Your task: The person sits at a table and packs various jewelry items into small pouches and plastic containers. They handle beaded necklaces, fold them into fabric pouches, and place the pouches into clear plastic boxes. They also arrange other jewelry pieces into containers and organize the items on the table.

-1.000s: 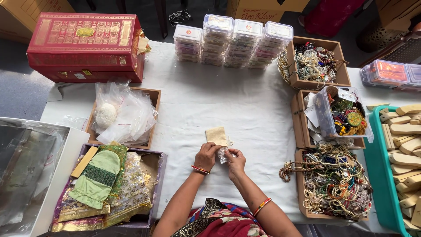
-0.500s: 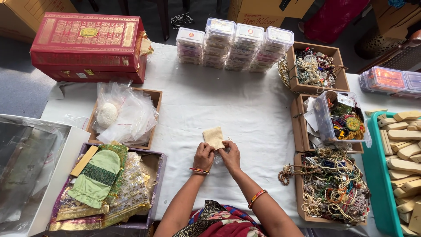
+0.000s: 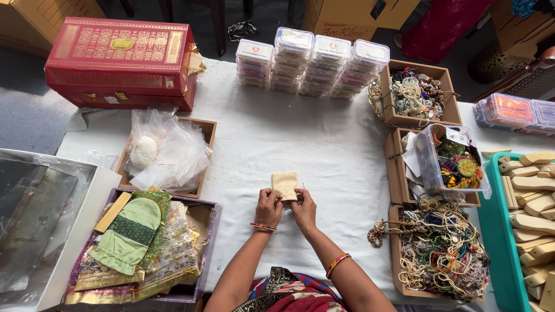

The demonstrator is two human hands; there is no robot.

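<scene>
Small flat beige cloth pouch [image 3: 285,185] sits around the middle of the white-covered tabletop [image 3: 324,138], a bit toward the near edge. Both hands pinch its lower end: left hand [image 3: 268,207] and right hand [image 3: 304,209], fingers curled shut on it. Stacked clear plastic lidded boxes [image 3: 312,60] line the far edge, a cardboard tray of tangled bead necklaces [image 3: 439,254] is at the right edge, a red ornate gift box [image 3: 121,60] at the far left corner.

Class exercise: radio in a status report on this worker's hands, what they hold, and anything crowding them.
Left hand and right hand both shut on small beige pouch. Pouch over white tablecloth. Jewellery box right, fabric-bag box left, neither touching.
</scene>
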